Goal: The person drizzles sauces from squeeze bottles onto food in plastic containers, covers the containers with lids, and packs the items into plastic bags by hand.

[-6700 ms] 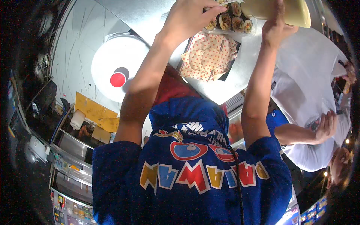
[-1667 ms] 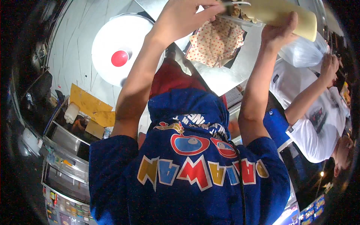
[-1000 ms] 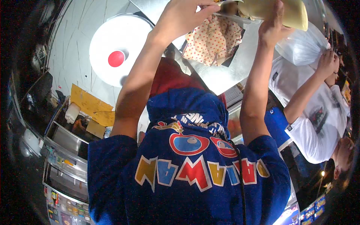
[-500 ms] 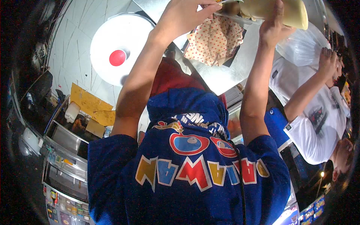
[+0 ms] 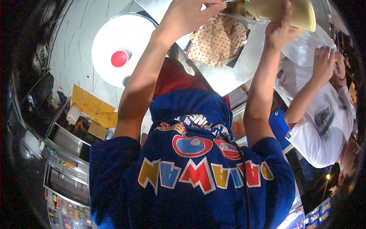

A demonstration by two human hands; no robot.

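Observation:
My left hand (image 5: pixel 192 15) is at the top of the view, thumb and fingers pinched on the rim of a clear plastic container (image 5: pixel 244 19). Food (image 5: pixel 238 8) shows inside, partly cut off by the frame edge. My right hand (image 5: pixel 282 30) wraps round a pale yellow squeeze bottle (image 5: pixel 301 15), tilted on its side with one end over the container. Its nozzle cannot be made out. Just below the container lies crumpled paper with red dots (image 5: pixel 219 42), on a metal worktop (image 5: pixel 225 80).
A round white lid with a red knob (image 5: pixel 120 58) stands to the left. Yellow-brown cardboard (image 5: pixel 91 105) and a white plastic bottle (image 5: pixel 73 114) are lower left. At right, close to my right arm, a person in a white shirt (image 5: pixel 316 126) handles a clear plastic bag (image 5: pixel 309 44).
My right hand and the squeeze bottle have shifted slightly right. My left hand stays on the container. The other person's hands have moved a little left and up.

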